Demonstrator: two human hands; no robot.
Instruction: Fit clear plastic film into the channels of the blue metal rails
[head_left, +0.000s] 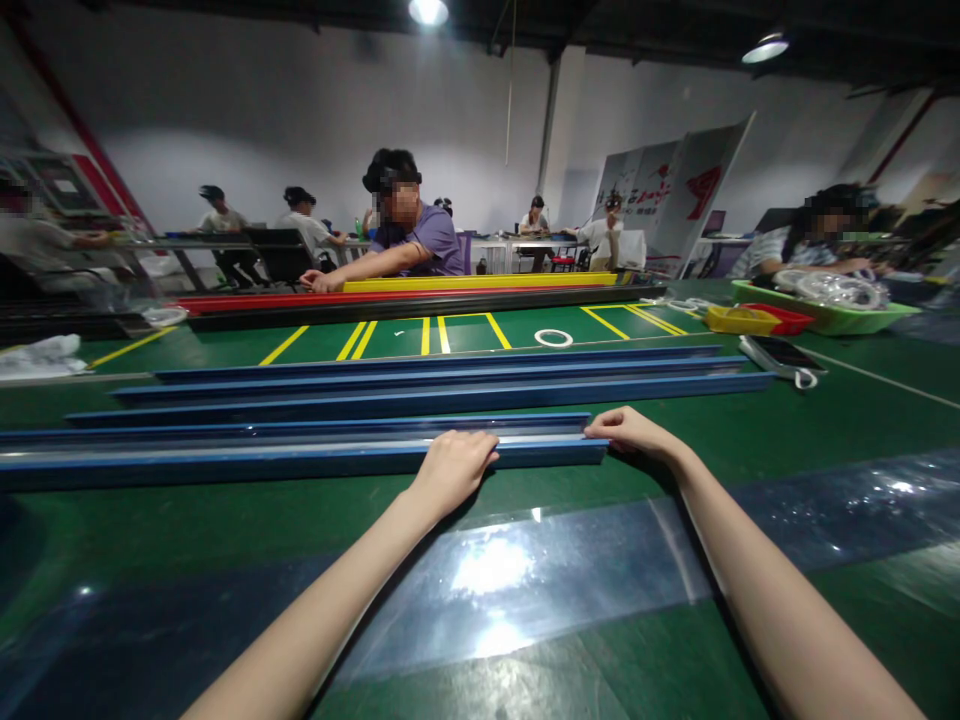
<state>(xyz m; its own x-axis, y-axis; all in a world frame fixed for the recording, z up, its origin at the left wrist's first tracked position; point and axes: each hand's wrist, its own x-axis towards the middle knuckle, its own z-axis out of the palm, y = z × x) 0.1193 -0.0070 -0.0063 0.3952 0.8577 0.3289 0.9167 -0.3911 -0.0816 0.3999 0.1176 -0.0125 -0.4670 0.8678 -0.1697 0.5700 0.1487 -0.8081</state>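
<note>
Blue rail (300,464) lies lengthwise on the green table (870,420). Left hand (459,465) rests on the rail's near edge, short of its right end, with fingers curled over; I cannot tell whether they clamp it. Right hand (628,428) is at the rail's right end, fingertips drawn close together there, their grip too small to tell. On the rail's near side, a clear plastic sheet (570,570) lies under the forearms. Beyond the rail are more blue rails (420,398), a white ring (553,338) and, farther right, a phone (784,355).
</note>
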